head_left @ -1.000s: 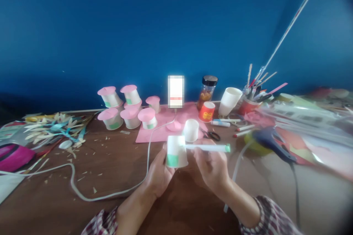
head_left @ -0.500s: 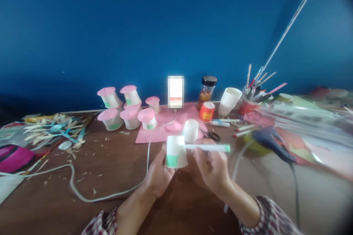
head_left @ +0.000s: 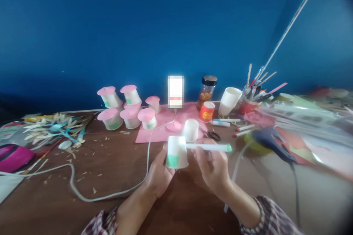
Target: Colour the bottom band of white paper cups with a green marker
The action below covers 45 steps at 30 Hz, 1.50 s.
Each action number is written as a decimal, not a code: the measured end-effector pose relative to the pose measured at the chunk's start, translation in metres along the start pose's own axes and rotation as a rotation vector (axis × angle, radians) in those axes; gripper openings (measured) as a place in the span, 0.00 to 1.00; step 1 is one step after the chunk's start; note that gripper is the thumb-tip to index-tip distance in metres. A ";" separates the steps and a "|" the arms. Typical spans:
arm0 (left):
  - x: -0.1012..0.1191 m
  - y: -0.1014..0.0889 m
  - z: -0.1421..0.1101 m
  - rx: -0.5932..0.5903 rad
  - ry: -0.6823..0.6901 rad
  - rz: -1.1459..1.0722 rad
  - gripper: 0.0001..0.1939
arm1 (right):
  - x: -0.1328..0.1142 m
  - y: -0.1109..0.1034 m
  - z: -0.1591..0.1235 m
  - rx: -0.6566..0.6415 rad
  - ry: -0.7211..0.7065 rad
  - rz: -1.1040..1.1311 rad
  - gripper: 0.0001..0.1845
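Observation:
My left hand [head_left: 159,174] grips an upside-down white paper cup [head_left: 176,152] that has a green patch near its rim. My right hand [head_left: 213,167] holds a white glue stick with a green end [head_left: 209,147] lying sideways, its tip against the upper part of the cup. Just behind the cup stands another small white cup [head_left: 191,130] beside a loose pink paper disc [head_left: 173,126]. Both hands hover above the brown table [head_left: 116,165].
Several white cups topped with pink discs [head_left: 129,108] stand at the back left on and beside a pink sheet [head_left: 162,128]. A white cable [head_left: 110,191] snakes across the table. Scissors [head_left: 213,135], a jar [head_left: 207,91], a red cup [head_left: 206,111], a pen holder [head_left: 249,102] and a blue glue gun [head_left: 271,141] lie at the right.
Almost nothing has moved; the glue stick's tip stays against the cup with only a slight shift of the hands.

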<state>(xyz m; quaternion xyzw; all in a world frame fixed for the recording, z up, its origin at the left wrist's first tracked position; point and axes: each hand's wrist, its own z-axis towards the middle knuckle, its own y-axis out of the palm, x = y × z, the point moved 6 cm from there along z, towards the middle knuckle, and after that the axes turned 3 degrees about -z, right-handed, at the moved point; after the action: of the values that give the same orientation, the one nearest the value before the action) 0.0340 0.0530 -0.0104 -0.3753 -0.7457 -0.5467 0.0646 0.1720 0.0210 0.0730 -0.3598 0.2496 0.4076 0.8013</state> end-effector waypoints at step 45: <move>-0.001 -0.002 0.003 -0.019 0.021 0.014 0.21 | -0.003 0.004 -0.003 -0.040 -0.080 -0.037 0.05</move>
<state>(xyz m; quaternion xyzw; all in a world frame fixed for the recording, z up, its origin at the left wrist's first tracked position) 0.0341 0.0548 -0.0135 -0.3752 -0.7374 -0.5570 0.0726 0.1668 0.0186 0.0715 -0.3637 0.2025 0.4118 0.8106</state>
